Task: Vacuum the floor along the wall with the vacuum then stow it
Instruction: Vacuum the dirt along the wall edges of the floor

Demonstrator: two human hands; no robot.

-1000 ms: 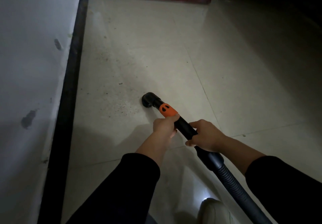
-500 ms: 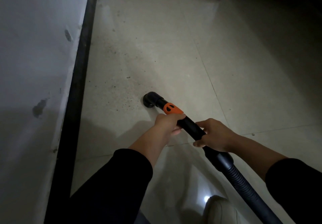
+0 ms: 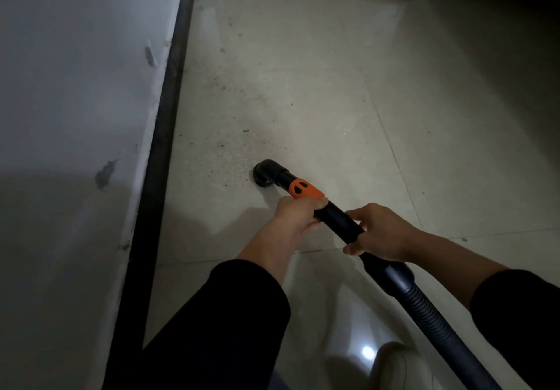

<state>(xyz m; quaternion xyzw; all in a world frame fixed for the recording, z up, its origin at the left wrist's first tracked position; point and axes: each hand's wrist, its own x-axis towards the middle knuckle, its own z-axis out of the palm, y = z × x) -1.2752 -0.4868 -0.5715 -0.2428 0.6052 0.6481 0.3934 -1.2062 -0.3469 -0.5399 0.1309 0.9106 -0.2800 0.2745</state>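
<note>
Two hands clamped on the vacuum wand (image 3: 335, 217).
Grip: left hand (image 3: 298, 212) ahead, right hand (image 3: 378, 233) behind; black tube, orange collar (image 3: 304, 189), ribbed hose (image 3: 430, 310); axis points up-left, nozzle (image 3: 266, 174) on tile (image 3: 303, 101).

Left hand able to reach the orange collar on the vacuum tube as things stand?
Likely yes: the left hand grips the vacuum tube right beside the orange collar, with nothing between them.
</note>
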